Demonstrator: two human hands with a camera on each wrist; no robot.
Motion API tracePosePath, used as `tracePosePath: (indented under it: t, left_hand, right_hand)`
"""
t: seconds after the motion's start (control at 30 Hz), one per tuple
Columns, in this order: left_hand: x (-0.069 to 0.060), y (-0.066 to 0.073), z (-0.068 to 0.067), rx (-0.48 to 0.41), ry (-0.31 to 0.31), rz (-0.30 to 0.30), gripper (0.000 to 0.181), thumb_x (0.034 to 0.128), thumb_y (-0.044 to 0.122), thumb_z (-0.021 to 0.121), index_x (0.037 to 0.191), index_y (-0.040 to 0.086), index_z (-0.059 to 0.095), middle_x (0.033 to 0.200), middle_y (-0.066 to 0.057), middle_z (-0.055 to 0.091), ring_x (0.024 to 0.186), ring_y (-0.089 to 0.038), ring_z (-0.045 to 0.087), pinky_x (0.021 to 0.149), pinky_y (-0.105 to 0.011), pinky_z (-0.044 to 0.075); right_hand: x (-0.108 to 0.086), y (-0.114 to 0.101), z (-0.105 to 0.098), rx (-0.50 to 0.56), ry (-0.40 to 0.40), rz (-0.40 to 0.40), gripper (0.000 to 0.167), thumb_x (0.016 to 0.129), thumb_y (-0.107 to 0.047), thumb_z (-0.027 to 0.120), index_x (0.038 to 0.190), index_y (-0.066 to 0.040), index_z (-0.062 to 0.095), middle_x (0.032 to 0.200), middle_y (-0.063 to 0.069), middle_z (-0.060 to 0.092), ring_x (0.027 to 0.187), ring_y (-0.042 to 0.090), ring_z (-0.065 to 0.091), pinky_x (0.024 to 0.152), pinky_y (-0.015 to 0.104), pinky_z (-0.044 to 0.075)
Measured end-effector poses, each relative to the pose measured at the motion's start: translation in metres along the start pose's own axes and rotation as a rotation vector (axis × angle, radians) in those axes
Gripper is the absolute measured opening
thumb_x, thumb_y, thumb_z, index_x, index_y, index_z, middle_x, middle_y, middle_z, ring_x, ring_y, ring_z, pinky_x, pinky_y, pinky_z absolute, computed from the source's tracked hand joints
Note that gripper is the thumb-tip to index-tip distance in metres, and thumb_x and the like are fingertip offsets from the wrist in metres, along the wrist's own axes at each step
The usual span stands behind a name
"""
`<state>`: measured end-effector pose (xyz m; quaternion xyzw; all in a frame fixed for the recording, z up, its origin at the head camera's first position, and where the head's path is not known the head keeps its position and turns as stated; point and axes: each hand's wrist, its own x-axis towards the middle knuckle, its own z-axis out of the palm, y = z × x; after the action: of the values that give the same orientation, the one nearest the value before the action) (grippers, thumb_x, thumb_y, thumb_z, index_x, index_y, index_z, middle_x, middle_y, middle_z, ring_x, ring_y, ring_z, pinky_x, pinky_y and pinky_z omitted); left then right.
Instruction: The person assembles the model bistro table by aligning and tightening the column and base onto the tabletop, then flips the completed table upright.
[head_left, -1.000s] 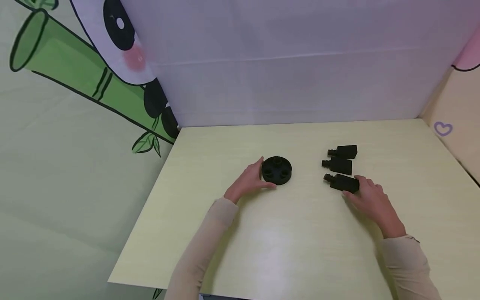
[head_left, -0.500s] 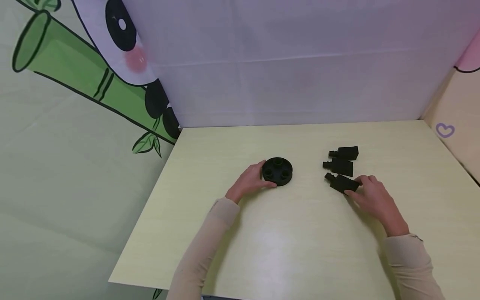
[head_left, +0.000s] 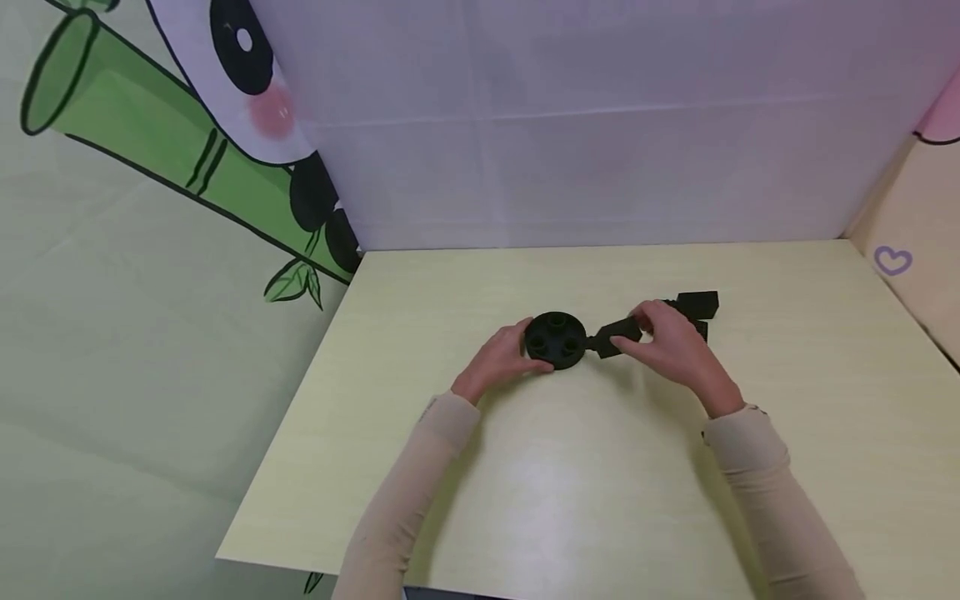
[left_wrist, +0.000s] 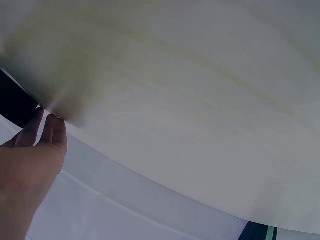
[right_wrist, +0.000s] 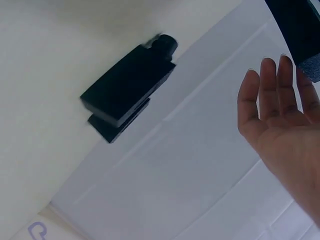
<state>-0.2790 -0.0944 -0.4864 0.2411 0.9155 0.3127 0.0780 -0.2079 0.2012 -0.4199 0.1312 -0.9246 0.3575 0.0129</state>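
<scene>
- Left hand grips the black disc on the table.
- Right hand pinches 1 black block beside it, apparently unjoined.
- 2 other blocks lie untouched, seemingly left to do.

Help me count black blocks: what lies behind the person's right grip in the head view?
Behind the right grip, most of the farther black block shows, but only one end of the nearer black block. The grip covers the rest; I cannot see past it.
</scene>
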Motion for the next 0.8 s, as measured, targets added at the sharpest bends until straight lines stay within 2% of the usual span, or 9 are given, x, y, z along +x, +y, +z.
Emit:
tracePosePath:
  t: [0.2,0.37,0.47,0.67,0.8]
  left_hand:
    - [0.001,0.001,0.0,-0.013,-0.007,0.004,0.085,0.0842,0.04,0.088,0.152,0.008,0.047,0.144,-0.008,0.058,0.133,-0.025,0.051,0.112,-0.043,0.04]
    - [0.002,0.004,0.001,-0.001,-0.013,-0.005,0.086,0.0844,0.041,0.088,0.153,0.009,0.046,0.144,-0.009,0.057,0.134,-0.027,0.05,0.113,-0.044,0.039]
    - [0.002,0.004,0.002,0.01,-0.021,-0.02,0.091,0.0847,0.043,0.087,0.156,0.007,0.043,0.147,-0.011,0.055,0.137,-0.029,0.048,0.114,-0.045,0.038]
    - [0.0,0.002,0.0,0.021,-0.026,-0.047,0.094,0.0857,0.045,0.085,0.158,0.007,0.039,0.151,-0.012,0.051,0.14,-0.029,0.045,0.115,-0.045,0.037]
    - [-0.003,0.0,-0.001,0.016,-0.026,-0.05,0.091,0.0864,0.045,0.085,0.157,0.008,0.04,0.15,-0.011,0.052,0.139,-0.028,0.046,0.114,-0.045,0.038]
  right_hand:
    - [0.028,-0.019,0.004,-0.023,-0.086,0.018,0.043,0.098,-0.032,0.07,0.118,0.004,0.059,0.107,0.017,0.058,0.094,0.031,0.053,0.081,0.048,0.045]
    - [0.037,-0.028,0.005,-0.084,-0.122,0.037,0.038,0.096,-0.034,0.07,0.105,0.002,0.059,0.092,0.012,0.057,0.08,0.026,0.053,0.07,0.041,0.043]
    - [0.041,-0.032,0.007,-0.124,-0.126,0.049,0.037,0.095,-0.035,0.07,0.097,-0.002,0.056,0.082,0.008,0.053,0.073,0.023,0.05,0.064,0.038,0.039]
    - [0.056,-0.044,0.017,-0.189,-0.089,0.064,0.046,0.094,-0.043,0.071,0.079,-0.006,0.047,0.067,0.002,0.039,0.063,0.019,0.04,0.057,0.035,0.032]
    - [0.065,-0.052,0.027,-0.205,-0.062,0.087,0.046,0.094,-0.047,0.069,0.083,-0.005,0.052,0.071,0.006,0.049,0.067,0.024,0.049,0.062,0.041,0.041]
